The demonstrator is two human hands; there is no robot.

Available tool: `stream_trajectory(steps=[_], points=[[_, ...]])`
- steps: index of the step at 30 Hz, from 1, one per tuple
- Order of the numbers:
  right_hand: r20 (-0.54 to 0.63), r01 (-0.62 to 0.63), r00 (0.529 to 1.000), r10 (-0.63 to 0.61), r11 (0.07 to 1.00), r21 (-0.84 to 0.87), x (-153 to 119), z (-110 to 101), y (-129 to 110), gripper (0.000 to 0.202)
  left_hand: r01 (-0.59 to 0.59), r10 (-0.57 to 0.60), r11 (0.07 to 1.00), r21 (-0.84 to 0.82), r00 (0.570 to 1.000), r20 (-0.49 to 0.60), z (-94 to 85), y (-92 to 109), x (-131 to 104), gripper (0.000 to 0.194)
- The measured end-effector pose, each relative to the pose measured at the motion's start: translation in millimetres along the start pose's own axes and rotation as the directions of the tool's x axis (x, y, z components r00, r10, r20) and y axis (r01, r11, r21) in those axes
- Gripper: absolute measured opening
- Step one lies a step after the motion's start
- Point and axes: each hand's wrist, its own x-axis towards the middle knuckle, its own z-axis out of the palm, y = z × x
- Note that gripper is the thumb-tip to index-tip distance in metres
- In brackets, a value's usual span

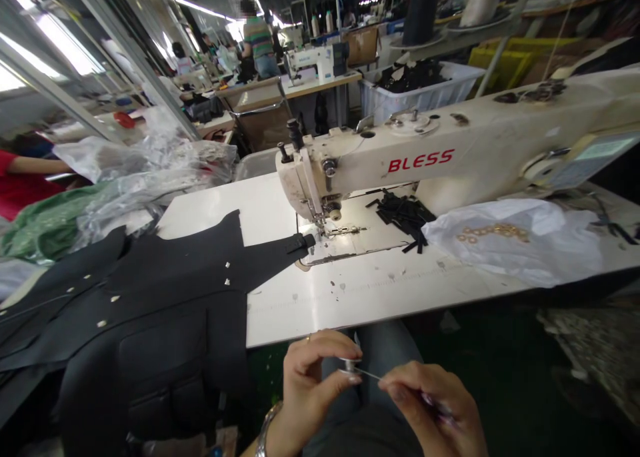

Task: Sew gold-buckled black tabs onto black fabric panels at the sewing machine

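Observation:
Below the table's front edge, my left hand [313,377] pinches a small metal bobbin [349,364] between thumb and fingers. My right hand [430,404] is closed on a thin metal tool [373,375] whose tip reaches the bobbin. Both hands hover over my lap. A white BLESS sewing machine [450,154] stands on the white table [360,290] in front. A black garment [165,290] with small metal studs lies at the left, one strap end under the needle area.
A pile of black strips [403,217] lies behind the needle. A white plastic bag with gold rings [510,240] is at the right. Clear plastic bags [145,170] and green cloth [47,224] sit at the left. Other workers and machines are further back.

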Motion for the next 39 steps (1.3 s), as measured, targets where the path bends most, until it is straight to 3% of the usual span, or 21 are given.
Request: stream_trajectory(steps=[2,5,11,14,17,19,21,23,25,27,29,31,33,35,37,39], points=[[-0.022,-0.113,0.993,0.115,0.99,0.079,-0.3,4.2,5.9,0.029,0.028,-0.042,0.985,-0.169,0.996,-0.08,3.4,-0.9,0.3,0.015],[0.074,-0.309,0.951,0.301,0.914,0.261,4.0,14.4,18.0,0.033,0.047,-0.101,0.941,-0.334,0.984,-0.147,10.6,-4.7,0.8,0.014],[0.145,-0.464,0.879,0.455,0.741,0.485,19.1,39.6,31.0,0.041,0.022,-0.081,0.922,-0.386,0.987,-0.136,15.7,-11.5,0.7,0.016],[0.143,-0.462,0.878,0.456,0.732,0.501,21.6,36.8,30.0,0.039,0.007,-0.073,0.94,-0.342,0.981,-0.182,10.3,-13.8,1.0,0.017],[0.015,-0.339,0.934,0.357,0.871,0.356,16.4,19.6,18.1,0.034,-0.049,-0.006,0.979,-0.198,0.963,-0.268,4.9,-15.0,0.4,0.025],[-0.072,-0.196,0.975,0.209,0.968,0.155,10.5,6.7,5.4,0.031,-0.096,0.085,0.995,-0.037,0.968,-0.238,3.1,-15.4,-1.0,0.028],[-0.051,-0.057,0.997,0.057,0.998,0.002,5.4,-2.8,-5.5,0.027,-0.133,0.147,0.987,0.093,0.975,-0.167,2.6,-15.5,-2.7,0.027],[0.022,-0.005,1.0,0.006,1.0,-0.025,3.1,-8.7,-9.4,0.024,-0.125,0.148,0.982,0.144,0.976,-0.16,2.0,-15.1,-4.1,0.029],[0.009,-0.07,0.998,0.07,0.997,0.013,4.5,-13.8,-4.2,0.018,-0.11,0.14,0.982,0.15,0.97,-0.2,0.4,-13.8,-4.8,0.032],[-0.103,-0.172,0.979,0.176,0.984,0.048,8.7,-20.4,7.0,0.018,-0.117,0.152,0.979,0.165,0.965,-0.212,-2.2,-11.2,-5.1,0.034],[-0.247,-0.256,0.931,0.268,0.963,0.079,14.7,-27.1,18.2,0.024,-0.144,0.182,0.971,0.193,0.964,-0.192,-4.8,-8.0,-5.1,0.033],[-0.302,-0.298,0.899,0.319,0.948,0.114,21.4,-30.0,23.9,0.026,-0.165,0.203,0.963,0.214,0.964,-0.172,-6.4,-5.2,-5.1,0.032],[-0.187,-0.306,0.925,0.33,0.941,0.148,28.4,-26.2,22.2,0.029,-0.167,0.204,0.962,0.216,0.966,-0.162,-6.6,-3.8,-5.3,0.033],[0.071,-0.298,0.954,0.29,0.938,0.175,35.2,-17.2,15.9,0.028,-0.153,0.186,0.967,0.205,0.971,-0.152,-5.9,-3.8,-5.5,0.033],[0.281,-0.277,0.935,0.219,0.942,0.188,40.7,-7.6,9.2,0.023,-0.137,0.166,0.971,0.194,0.976,-0.144,-5.4,-4.4,-5.7,0.034],[0.338,-0.24,0.926,0.167,0.953,0.187,43.5,-2.2,4.9,0.016,-0.115,0.142,0.976,0.187,0.98,-0.136,-6.0,-5.0,-6.1,0.033]])
